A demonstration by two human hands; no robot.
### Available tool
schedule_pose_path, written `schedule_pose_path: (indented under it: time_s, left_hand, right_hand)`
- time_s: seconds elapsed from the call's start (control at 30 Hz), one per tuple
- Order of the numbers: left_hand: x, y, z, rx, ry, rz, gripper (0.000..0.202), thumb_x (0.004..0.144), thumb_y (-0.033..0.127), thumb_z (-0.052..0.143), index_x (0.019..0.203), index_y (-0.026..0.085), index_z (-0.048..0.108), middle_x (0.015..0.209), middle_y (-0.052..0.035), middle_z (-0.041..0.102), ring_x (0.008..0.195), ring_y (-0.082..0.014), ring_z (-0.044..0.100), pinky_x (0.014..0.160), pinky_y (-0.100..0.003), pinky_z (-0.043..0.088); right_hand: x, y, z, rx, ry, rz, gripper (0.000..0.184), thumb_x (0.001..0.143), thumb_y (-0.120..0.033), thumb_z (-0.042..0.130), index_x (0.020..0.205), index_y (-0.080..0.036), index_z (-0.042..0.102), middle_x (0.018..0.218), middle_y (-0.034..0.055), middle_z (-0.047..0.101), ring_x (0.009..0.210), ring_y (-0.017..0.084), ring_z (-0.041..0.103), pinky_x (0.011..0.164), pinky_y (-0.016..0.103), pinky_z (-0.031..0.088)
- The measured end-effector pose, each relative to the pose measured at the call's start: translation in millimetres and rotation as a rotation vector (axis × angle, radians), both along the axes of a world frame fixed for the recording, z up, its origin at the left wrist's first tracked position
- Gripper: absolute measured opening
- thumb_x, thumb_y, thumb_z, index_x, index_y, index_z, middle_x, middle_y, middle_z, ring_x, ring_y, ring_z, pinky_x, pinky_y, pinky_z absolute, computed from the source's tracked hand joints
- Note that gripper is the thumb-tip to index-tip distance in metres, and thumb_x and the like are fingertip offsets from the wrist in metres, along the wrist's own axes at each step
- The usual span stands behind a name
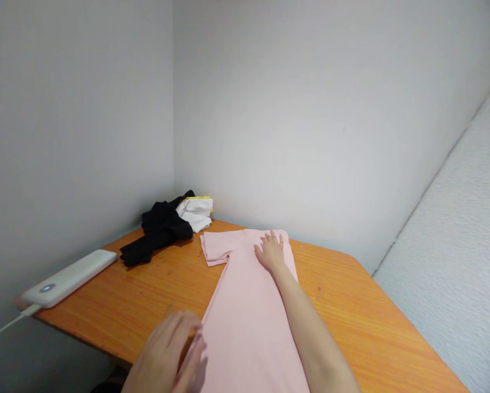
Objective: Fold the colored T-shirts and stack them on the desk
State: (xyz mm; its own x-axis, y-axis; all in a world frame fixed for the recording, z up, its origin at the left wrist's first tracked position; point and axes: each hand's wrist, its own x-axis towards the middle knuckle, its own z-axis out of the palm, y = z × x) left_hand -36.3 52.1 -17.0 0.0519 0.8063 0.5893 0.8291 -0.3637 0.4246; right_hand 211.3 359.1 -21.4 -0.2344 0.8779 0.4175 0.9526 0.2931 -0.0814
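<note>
The pink shirt [248, 305] is lying flat on the orange worktop [351, 305], & the R hand [270, 254] is pressing on its far end w/ fingers open, holding nothing. The L hand [166, 355] is touching the shirt's near left edge, too blurry to tell if it's gripping. Black clothes [158, 232] & white clothes [195, 212] are sitting in the far corner.

Two hands [166, 352] [270, 252], one pink shirt [245, 305], two other garments [158, 232] [195, 212], one power bank [68, 278].
</note>
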Motion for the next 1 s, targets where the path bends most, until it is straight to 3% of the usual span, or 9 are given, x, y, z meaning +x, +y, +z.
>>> schedule_pose_path:
  time_s: [0.07, 0.13, 0.23, 0.3, 0.4, 0.6, 0.8, 0.9, 1.0]
  left_hand:
    - [0.7, 46.2, 22.3, -0.073, 0.062, 0.066, 0.020, 0.093, 0.030, 0.046, 0.098, 0.021, 0.063, 0.101, -0.0067, 0.066, 0.095, -0.0215, 0.061, 0.087, -0.033, 0.049]
    - [-1.7, 94.9, 35.3, -0.143, 0.179, 0.104, 0.023, 0.094, 0.023, 0.041, 0.096, 0.018, 0.063, 0.100, -0.0089, 0.064, 0.095, -0.0227, 0.059, 0.088, -0.036, 0.046]
    - [-8.1, 156.9, 36.5, -0.207, 0.304, 0.127, 0.021, 0.090, 0.017, 0.046, 0.097, 0.016, 0.066, 0.103, -0.0116, 0.063, 0.100, -0.0239, 0.057, 0.089, -0.035, 0.043]
    - [-11.5, 183.1, 32.4, -0.231, 0.339, 0.129, 0.018, 0.086, 0.017, 0.052, 0.095, 0.016, 0.068, 0.102, -0.0119, 0.063, 0.100, -0.0244, 0.057, 0.087, -0.034, 0.043]
    - [-13.7, 197.9, 31.8, -0.248, 0.390, 0.139, 0.017, 0.086, 0.018, 0.052, 0.089, 0.016, 0.068, 0.102, -0.0125, 0.063, 0.100, -0.0249, 0.057, 0.087, -0.035, 0.043]
    - [-19.1, 197.5, 43.5, -0.321, 0.428, 0.192, 0.028, 0.091, 0.032, 0.046, 0.086, 0.018, 0.070, 0.114, -0.0141, 0.064, 0.114, -0.0280, 0.054, 0.096, -0.039, 0.039]
    - [-18.9, 234.8, 35.3, -0.626, 0.309, 0.493, 0.065, 0.097, 0.053, 0.027, 0.096, 0.002, 0.068, 0.105, -0.0285, 0.066, 0.101, -0.0375, 0.064, 0.082, -0.048, 0.049]
    - [-11.8, 253.1, 31.0, -0.718, 0.251, 0.494, 0.051, 0.092, 0.055, 0.049, 0.106, 0.009, 0.064, 0.111, -0.0172, 0.066, 0.102, -0.0279, 0.064, 0.087, -0.046, 0.051]
    - [-4.3, 267.0, 33.5, -0.670, 0.190, 0.402, 0.035, 0.090, 0.040, 0.060, 0.114, 0.015, 0.060, 0.114, -0.0083, 0.064, 0.099, -0.0206, 0.063, 0.086, -0.043, 0.053]
  right_hand:
    - [-20.5, -4.8, -0.1, -0.137, 0.056, 0.054, 0.066, 0.095, -0.056, 0.030, 0.140, -0.011, 0.046, 0.149, 0.0163, 0.039, 0.146, 0.028, 0.011, 0.115, 0.049, -0.008]
    - [-36.6, -9.7, -3.6, -0.276, 0.062, 0.085, 0.082, 0.091, -0.069, 0.027, 0.146, -0.009, 0.037, 0.154, 0.0176, 0.029, 0.146, 0.032, 0.009, 0.115, 0.053, -0.004]
    - [-45.8, -15.4, -8.9, -0.370, 0.012, 0.097, 0.099, 0.084, -0.080, 0.026, 0.152, -0.009, 0.022, 0.158, 0.0179, 0.012, 0.146, 0.036, 0.002, 0.113, 0.057, -0.005]
    - [-44.1, -17.1, -9.3, -0.401, -0.012, 0.103, 0.100, 0.083, -0.081, 0.023, 0.154, -0.010, 0.017, 0.159, 0.0162, 0.007, 0.146, 0.036, -0.001, 0.112, 0.060, -0.007]
    - [-38.5, -17.3, -6.4, -0.433, -0.028, 0.119, 0.099, 0.083, -0.081, 0.021, 0.154, -0.012, 0.013, 0.160, 0.0144, 0.002, 0.146, 0.035, -0.004, 0.110, 0.063, -0.008]
    - [-35.9, -16.2, -3.0, -0.434, -0.042, 0.156, 0.109, 0.078, -0.085, 0.025, 0.154, -0.009, 0.009, 0.159, 0.0151, 0.000, 0.146, 0.031, -0.008, 0.113, 0.054, -0.014]
    - [-35.4, -14.9, -3.5, -0.412, -0.044, 0.175, 0.116, 0.076, -0.087, 0.026, 0.153, -0.002, 0.008, 0.158, 0.0187, 0.002, 0.147, 0.028, -0.007, 0.115, 0.048, -0.015]
    - [-34.5, -13.6, -5.1, -0.406, -0.042, 0.173, 0.117, 0.076, -0.086, 0.031, 0.152, -0.001, 0.008, 0.158, 0.0199, 0.001, 0.146, 0.031, -0.007, 0.115, 0.048, -0.013]
    - [-34.9, -11.5, -8.8, -0.409, -0.032, 0.157, 0.112, 0.078, -0.082, 0.039, 0.153, -0.005, 0.008, 0.158, 0.0178, 0.000, 0.146, 0.034, -0.007, 0.114, 0.055, -0.013]
